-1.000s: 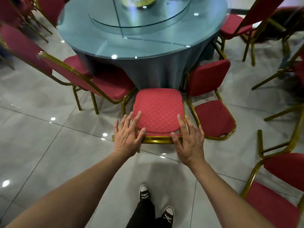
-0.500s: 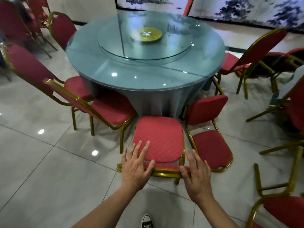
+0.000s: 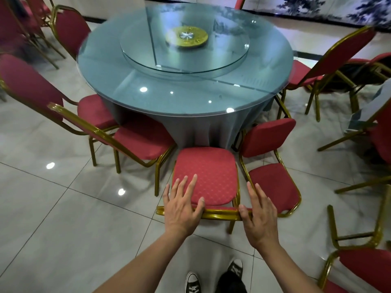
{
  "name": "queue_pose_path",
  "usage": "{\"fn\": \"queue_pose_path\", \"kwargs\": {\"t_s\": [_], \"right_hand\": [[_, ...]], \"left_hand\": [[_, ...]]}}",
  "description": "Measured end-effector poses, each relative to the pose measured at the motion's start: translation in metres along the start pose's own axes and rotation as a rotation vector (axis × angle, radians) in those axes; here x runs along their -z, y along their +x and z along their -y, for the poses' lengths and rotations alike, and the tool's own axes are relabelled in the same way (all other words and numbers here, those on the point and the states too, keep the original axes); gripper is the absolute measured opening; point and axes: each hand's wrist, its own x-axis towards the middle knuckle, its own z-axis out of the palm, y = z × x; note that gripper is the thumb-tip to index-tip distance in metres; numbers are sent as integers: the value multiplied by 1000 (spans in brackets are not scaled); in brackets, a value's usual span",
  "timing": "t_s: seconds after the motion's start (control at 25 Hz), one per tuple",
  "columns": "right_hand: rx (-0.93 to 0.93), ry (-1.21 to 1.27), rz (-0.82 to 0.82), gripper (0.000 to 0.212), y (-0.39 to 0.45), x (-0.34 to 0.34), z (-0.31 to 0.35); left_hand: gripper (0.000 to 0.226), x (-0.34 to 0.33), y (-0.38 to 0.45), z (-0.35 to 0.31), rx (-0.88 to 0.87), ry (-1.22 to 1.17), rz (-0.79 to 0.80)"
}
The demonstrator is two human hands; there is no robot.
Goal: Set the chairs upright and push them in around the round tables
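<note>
The red-cushioned chair (image 3: 206, 174) is seen upright with its seat front against the grey tablecloth (image 3: 194, 127) of the round glass-topped table (image 3: 184, 81). Its gold top rail (image 3: 220, 213) is touched by the left hand (image 3: 181, 206) and right hand (image 3: 260, 215), fingers straight and spread, nothing gripped. An overturned chair (image 3: 269, 166) is seen lying just beside it on the right.

Readable text: none; no words, brands or numbers can be made out
Sneakers (image 3: 213, 280): pale marks on the black toes, too blurred to read
Gold disc (image 3: 186, 37) at the centre of the round table (image 3: 131, 81): a star-like pattern only; no lettering
Wall painting (image 3: 330, 6): ink trees; no legible characters
</note>
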Motion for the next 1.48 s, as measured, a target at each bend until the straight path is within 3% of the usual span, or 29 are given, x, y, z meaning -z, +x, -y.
{"fn": "queue_pose_path", "kwargs": {"t_s": [0.72, 1.48], "right_hand": [[22, -45, 88, 75, 166, -4, -9], [12, -35, 178, 83, 279, -24, 16]], "left_hand": [[69, -9, 152, -11, 33, -60, -110], [73, 8, 277, 5, 37, -49, -134]]}}
